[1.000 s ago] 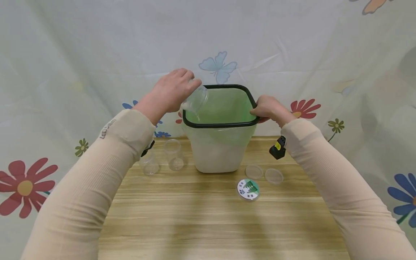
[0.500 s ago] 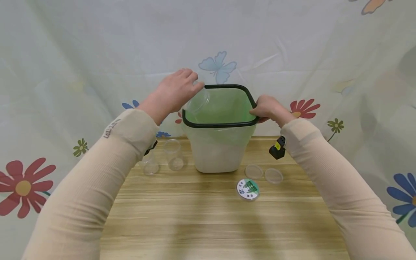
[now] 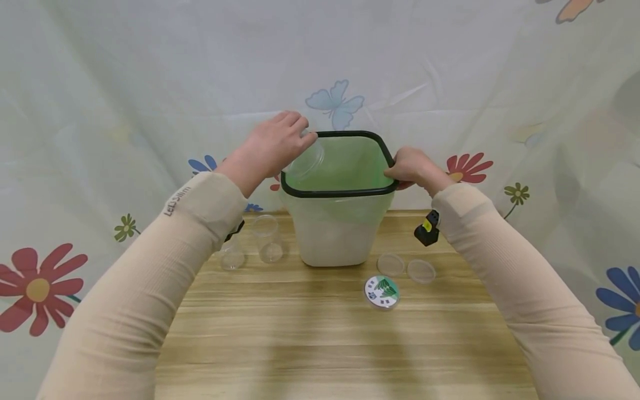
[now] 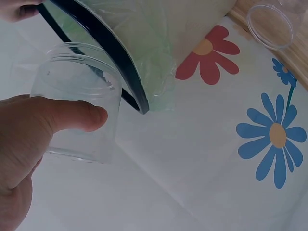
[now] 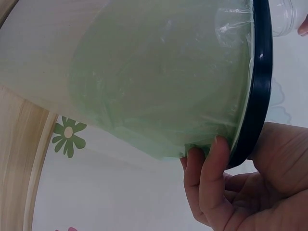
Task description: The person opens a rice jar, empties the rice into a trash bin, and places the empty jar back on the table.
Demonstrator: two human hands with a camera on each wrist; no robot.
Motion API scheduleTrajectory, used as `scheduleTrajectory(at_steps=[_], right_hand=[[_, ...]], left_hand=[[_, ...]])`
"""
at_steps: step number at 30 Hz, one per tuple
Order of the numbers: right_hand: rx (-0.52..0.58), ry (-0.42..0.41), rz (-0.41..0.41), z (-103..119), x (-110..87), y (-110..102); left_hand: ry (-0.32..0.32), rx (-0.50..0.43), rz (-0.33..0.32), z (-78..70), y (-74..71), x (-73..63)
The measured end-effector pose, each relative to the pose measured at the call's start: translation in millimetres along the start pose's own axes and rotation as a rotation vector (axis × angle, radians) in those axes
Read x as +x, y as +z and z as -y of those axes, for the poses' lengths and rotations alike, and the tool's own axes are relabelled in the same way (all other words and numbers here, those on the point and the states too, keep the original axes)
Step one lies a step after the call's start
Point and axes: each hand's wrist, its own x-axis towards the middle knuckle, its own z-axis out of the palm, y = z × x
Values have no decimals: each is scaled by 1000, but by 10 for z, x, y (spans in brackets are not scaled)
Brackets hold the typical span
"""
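A white trash can (image 3: 337,239) with a black rim and a green bag lining stands at the back of the table. My left hand (image 3: 272,147) grips a clear plastic jar (image 4: 82,134), tilted with its mouth over the can's left rim. In the left wrist view the thumb lies across the jar's side, and small whitish bits show near its mouth. At the can's right side, my right hand (image 3: 412,166) holds the black rim (image 5: 260,86), its fingers against the green bag (image 5: 159,91) outside and its thumb hidden in the right wrist view.
Two clear jars, a nearer-left jar (image 3: 232,258) and another jar (image 3: 270,244), stand left of the can. On the wooden table (image 3: 325,344) to its right lie two clear lids (image 3: 391,264) and a round lid with a green leaf label (image 3: 382,291). A flowered curtain hangs behind.
My left hand has shifted slightly right and a little down with the jar, which tips further over the can. The right hand and the can stay in place.
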Motion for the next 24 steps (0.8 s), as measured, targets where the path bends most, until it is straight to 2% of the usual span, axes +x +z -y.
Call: scheduleTrajectory(at_steps=[8, 19, 24], right_hand=[[-5, -1, 2, -4, 12, 4], [-7, 0, -1, -12, 24, 8], [-27, -17, -6, -22, 25, 4]], left_hand=[[36, 80, -18, -43, -30, 27], [94, 226, 23, -110, -59, 56], [109, 244, 16, -140, -61, 54]])
